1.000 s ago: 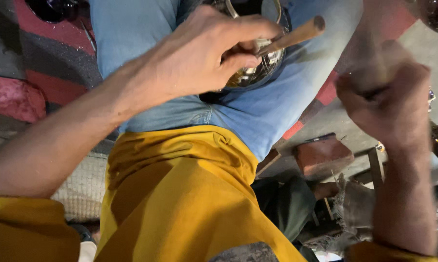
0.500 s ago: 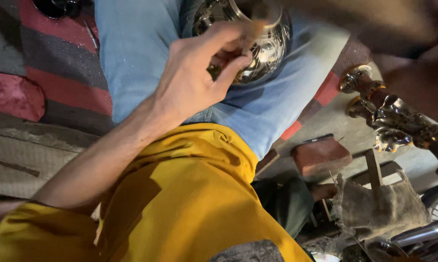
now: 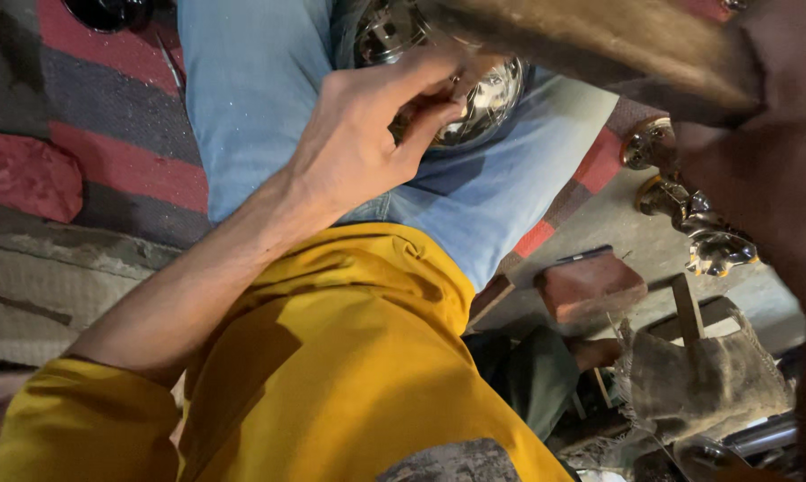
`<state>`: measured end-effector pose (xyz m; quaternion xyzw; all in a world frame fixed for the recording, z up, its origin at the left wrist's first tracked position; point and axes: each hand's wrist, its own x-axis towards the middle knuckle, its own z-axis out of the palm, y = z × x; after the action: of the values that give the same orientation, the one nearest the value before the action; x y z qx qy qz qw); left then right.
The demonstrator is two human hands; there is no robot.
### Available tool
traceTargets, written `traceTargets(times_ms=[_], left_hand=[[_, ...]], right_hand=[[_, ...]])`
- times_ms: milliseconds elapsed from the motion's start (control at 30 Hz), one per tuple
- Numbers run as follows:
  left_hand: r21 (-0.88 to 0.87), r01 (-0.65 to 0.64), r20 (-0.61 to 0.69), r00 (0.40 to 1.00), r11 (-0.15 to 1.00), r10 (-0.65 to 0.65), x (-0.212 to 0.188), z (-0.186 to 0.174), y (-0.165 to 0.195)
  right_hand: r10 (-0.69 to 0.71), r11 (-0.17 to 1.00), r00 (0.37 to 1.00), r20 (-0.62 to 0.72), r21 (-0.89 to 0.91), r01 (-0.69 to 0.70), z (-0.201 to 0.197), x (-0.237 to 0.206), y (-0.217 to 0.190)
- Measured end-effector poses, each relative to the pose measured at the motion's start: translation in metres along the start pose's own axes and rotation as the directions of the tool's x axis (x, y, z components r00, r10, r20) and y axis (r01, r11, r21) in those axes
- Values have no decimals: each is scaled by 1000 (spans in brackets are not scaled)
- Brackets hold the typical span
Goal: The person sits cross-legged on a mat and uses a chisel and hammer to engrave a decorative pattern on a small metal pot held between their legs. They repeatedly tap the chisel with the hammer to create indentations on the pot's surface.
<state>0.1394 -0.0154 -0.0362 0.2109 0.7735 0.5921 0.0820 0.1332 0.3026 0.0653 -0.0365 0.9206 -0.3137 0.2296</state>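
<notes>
- Left hand (image 3: 367,147) curled over a shiny embossed metal vessel (image 3: 474,98), thumb and fingertips pinched together against its rim; whether something small was held in that pinch could not be told.
- Metal vessel resting on the lap, between thighs in light blue jeans (image 3: 260,80), near the top of the view.
- Right hand (image 3: 769,170) up close and blurred at the upper right, apparently closed around a thick wooden handle (image 3: 599,40) slanting across above the vessel; grip itself not clearly seen.
- Yellow shirt (image 3: 332,357) filling the lower middle, sleeve ending above the left forearm.
- Red and grey striped mat (image 3: 91,170) under the legs at left.
- Ornate brass pieces (image 3: 689,214) lying on the floor at right, near a reddish brick (image 3: 590,286) and a dirty cloth bundle (image 3: 697,379).
</notes>
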Motion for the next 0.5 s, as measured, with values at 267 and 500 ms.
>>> traceTargets(times_ms=[267,500], left_hand=[[63,-172,318,937,983,143,33,-22,1],[-9,-280,481,840,960,250,60,-23,0]], right_hand=[[68,981,976,-205,190,-28,26,-26,-13],[38,995,899,-435,-69,-76,90,-65,21]])
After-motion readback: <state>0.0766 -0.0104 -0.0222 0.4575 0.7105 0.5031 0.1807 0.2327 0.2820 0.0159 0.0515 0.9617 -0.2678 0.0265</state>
